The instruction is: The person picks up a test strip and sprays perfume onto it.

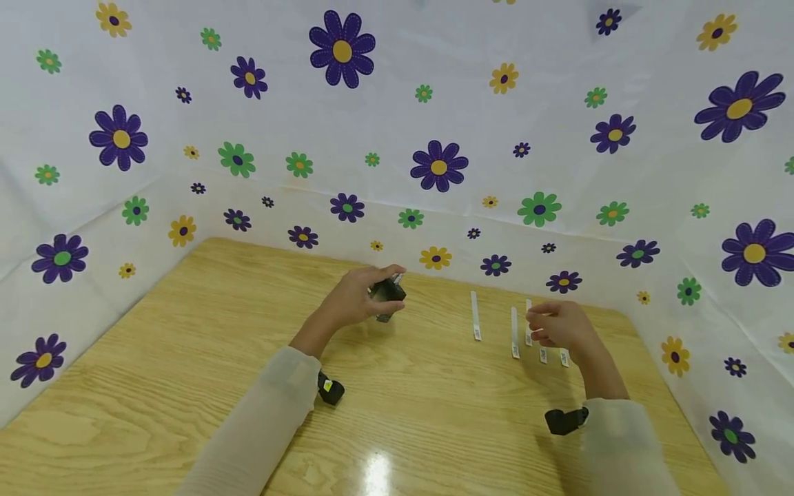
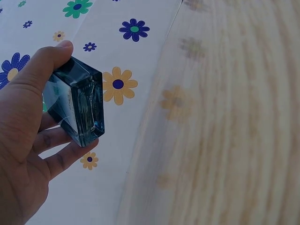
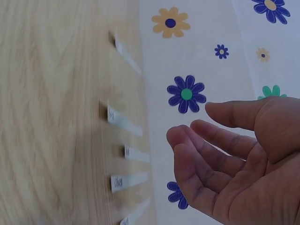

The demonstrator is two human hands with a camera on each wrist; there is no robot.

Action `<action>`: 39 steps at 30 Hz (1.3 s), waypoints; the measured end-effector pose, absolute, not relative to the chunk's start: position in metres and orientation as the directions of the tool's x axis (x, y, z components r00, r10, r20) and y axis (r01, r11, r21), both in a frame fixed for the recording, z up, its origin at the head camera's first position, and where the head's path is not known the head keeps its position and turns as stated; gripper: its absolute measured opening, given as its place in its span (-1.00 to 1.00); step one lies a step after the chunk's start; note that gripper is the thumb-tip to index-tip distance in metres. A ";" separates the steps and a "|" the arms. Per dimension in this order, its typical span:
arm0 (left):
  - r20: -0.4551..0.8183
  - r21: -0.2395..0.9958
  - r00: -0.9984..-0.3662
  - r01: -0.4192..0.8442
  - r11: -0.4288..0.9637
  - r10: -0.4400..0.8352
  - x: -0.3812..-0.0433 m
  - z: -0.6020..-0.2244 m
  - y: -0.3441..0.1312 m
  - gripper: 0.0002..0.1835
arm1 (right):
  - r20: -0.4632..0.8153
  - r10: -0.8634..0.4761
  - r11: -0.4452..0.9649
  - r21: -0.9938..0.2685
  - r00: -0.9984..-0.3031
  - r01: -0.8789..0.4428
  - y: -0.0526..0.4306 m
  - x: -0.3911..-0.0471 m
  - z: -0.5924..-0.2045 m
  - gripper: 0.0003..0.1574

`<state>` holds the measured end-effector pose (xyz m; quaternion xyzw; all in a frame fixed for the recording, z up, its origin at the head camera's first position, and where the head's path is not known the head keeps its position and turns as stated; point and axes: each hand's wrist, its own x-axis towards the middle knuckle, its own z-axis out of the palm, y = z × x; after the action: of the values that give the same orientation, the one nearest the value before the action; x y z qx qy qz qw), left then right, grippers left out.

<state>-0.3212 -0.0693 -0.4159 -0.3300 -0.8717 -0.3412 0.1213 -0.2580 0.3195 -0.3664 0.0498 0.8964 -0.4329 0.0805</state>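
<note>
My left hand (image 1: 353, 297) grips a dark glass bottle (image 1: 388, 292), which looks like a perfume bottle, above the back middle of the table. In the left wrist view, thumb and fingers wrap the sides of the tilted bottle (image 2: 84, 101), its thick glass base facing the camera. My right hand (image 1: 561, 325) hovers over several white paper strips (image 1: 514, 334) at the back right, holding nothing. The right wrist view shows its fingers (image 3: 187, 171) loosely bent, with the thumb apart from them. Small dark print marks the near end of each strip (image 3: 123, 183).
The wooden table (image 1: 422, 413) meets a white flowered cloth (image 1: 384, 124) that rises behind it and on both sides. One strip (image 1: 475, 317) lies left of the others. A small black camera (image 1: 331, 389) sits at the left wrist, another (image 1: 566, 421) at the right.
</note>
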 end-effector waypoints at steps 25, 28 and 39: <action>0.427 0.541 -0.766 0.643 0.543 0.481 -0.321 -0.419 -0.067 -0.31 | -0.157 -0.091 0.856 -0.517 -0.983 0.003 0.388 -0.242 -0.400 -0.47; 0.421 0.545 -0.767 0.641 0.540 0.485 -0.320 -0.419 -0.067 -0.31 | -0.144 -0.066 0.882 -0.471 -0.987 0.010 0.391 -0.241 -0.404 -0.43; 0.400 0.540 -0.768 0.639 0.549 0.500 -0.321 -0.417 -0.066 -0.28 | -0.069 0.011 0.850 -0.525 -0.998 0.045 0.388 -0.231 -0.414 -0.37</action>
<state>-0.3209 -0.0664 -0.4170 -0.3257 -0.8743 -0.3458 0.0999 -0.2315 0.3877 -0.4144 0.0145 0.9613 -0.2733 0.0316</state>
